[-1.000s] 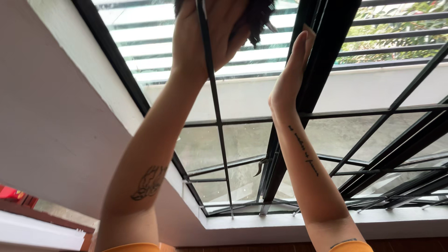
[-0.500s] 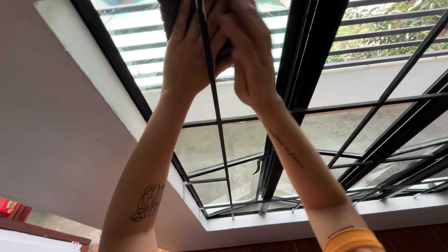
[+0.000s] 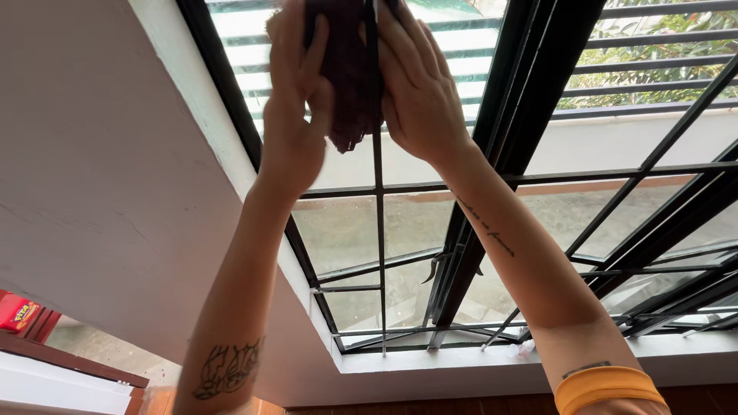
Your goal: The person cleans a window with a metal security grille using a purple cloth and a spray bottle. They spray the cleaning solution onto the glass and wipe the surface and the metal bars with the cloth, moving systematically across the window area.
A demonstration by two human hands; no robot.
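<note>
Fingers point(image 3: 296, 46) of the left hand point(image 3: 294, 115) are curling around a dark cloth point(image 3: 347, 77), pinching it against the thin black bar point(image 3: 378, 215) of the window grille. Right hand point(image 3: 419, 92) is pressing flat on the cloth's other side, fingers spread narrow, holding nothing closed. I am judging this as wiping high on the bar; next calls for sliding the cloth along it. Both forearms are reaching steeply upward, orange cuff point(image 3: 607, 388) at the right arm.
</note>
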